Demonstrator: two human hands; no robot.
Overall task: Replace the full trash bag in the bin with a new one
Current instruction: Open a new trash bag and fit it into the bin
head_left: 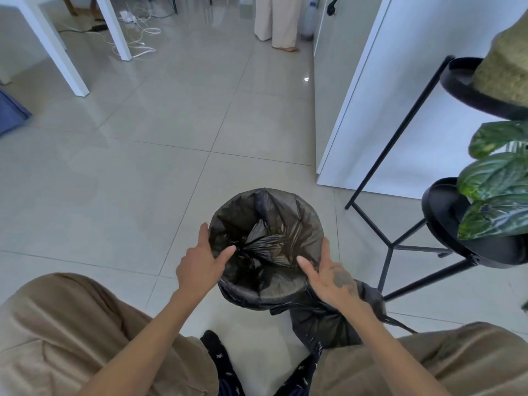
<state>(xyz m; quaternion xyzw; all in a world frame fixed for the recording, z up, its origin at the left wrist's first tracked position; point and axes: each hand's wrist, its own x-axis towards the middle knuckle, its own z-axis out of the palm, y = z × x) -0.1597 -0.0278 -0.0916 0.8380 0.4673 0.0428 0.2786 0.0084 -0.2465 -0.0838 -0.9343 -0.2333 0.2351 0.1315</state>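
Note:
A round bin (267,298) stands on the tiled floor in front of my knees. A new black bag (274,224) lines it, its edge folded over the rim and its bottom crumpled inside. My left hand (201,264) rests on the left rim with straight fingers, the thumb reaching inside. My right hand (328,274) lies on the right rim, fingers straight along the outside and thumb inside. The full, tied black bag (328,324) sits on the floor beside the bin, under my right forearm.
A black metal plant stand (394,247) with green leaves (497,192) stands close on the right. A white cabinet (400,110) is behind it. White table legs (57,52) and cables (137,38) are far left. A person's legs (277,21) stand at the back.

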